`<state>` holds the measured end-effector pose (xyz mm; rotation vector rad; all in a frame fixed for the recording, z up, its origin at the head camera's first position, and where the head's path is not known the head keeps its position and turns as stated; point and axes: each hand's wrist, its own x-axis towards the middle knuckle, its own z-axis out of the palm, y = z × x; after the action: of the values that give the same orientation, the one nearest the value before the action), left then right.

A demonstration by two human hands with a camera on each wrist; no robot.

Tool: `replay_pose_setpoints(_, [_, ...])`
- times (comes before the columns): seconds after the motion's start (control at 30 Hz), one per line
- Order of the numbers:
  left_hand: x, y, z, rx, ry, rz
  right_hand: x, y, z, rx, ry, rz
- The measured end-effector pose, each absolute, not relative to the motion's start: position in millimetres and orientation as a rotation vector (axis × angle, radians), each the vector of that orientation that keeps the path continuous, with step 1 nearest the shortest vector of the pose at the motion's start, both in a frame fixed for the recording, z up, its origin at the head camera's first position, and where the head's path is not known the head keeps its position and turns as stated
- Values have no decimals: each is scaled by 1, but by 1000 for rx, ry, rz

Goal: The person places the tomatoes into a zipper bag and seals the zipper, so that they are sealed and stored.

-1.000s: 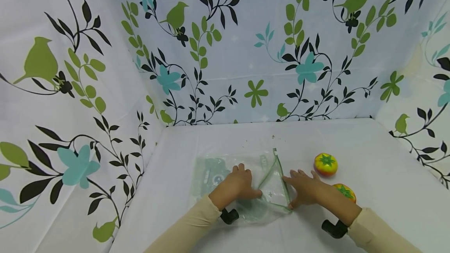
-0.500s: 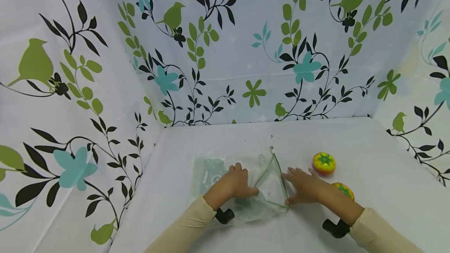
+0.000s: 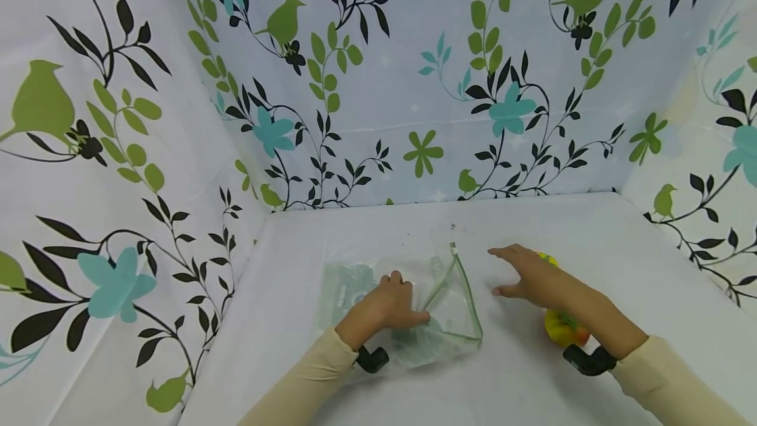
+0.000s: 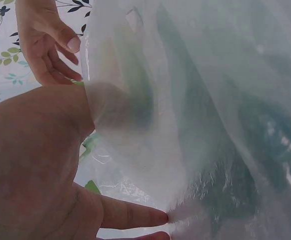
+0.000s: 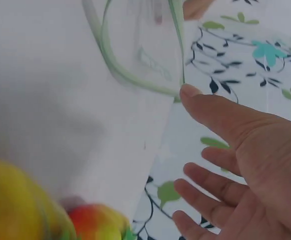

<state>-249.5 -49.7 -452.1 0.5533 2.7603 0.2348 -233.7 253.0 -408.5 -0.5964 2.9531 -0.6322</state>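
Observation:
A clear zip bag (image 3: pixel 428 352) with a green zip edge lies flat on the white table, its mouth spread into a triangle towards the right. My left hand (image 3: pixel 386 302) holds the bag's upper layer at the mouth; in the left wrist view, the thumb shows blurred through the film and the fingers touch it from outside. Off to the right, my right hand (image 3: pixel 528 276) hovers with thumb and fingers spread, holding nothing. Two red-and-yellow toy fruits with green leaf tops sit by it: the far fruit (image 3: pixel 548 258) is mostly hidden behind the hand, the near fruit (image 3: pixel 559 329) partly under the forearm.
White table (image 3: pixel 331 232) stretches back to a patterned curtain (image 3: pixel 378 110) with leaves and birds, which also encloses both sides. Dark wrist mounts (image 3: pixel 372 360) sit below each hand. A few tiny dark specks lie near the table's back edge.
My right hand has left the bag's green edge and moved up and right, now over the toy fruits. The left hand stays on the bag, whose mouth remains spread.

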Motion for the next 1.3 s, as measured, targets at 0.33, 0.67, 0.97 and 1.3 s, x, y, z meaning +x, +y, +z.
replay_pose_setpoints(0.33, [-252, -53, -455, 586, 2756, 278, -252, 306, -398, -500, 2947, -671])
replay_pose_setpoints(0.67, [-252, -53, -454, 589, 2755, 286, -259, 341, -417, -441, 2871, -690])
replay_pose_setpoints(0.97, [-251, -54, -454, 597, 2759, 299, -260, 360, -427, -442, 2807, -707])
replay_pose_setpoints(1.3, [-251, -54, -453, 601, 2760, 313, -257, 368, -435, -426, 2763, -727])
